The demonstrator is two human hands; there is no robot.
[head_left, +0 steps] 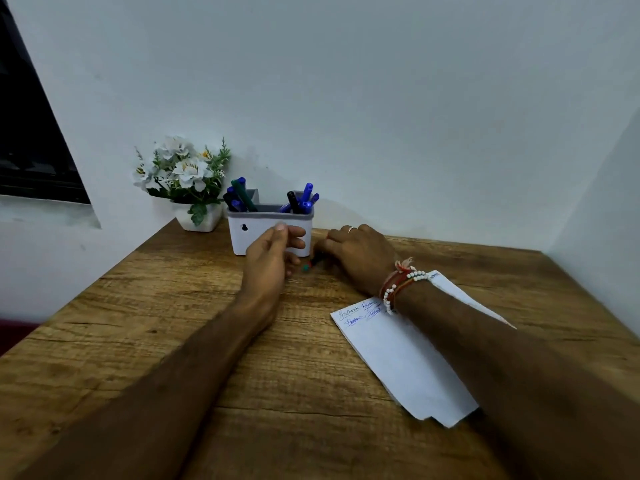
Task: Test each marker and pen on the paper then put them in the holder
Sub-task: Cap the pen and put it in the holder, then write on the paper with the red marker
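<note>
Paper (pixel 408 362) lies flat; marker (pixel 309 265) rests between left hand (pixel 273 251) and right hand (pixel 360 258).

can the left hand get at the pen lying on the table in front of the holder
Probably yes: the pen lies on the table just beside the left hand, nothing covering it, though the right hand is at its other end.

Pen (pixel 309 264) half under right hand (pixel 360 258)
</note>
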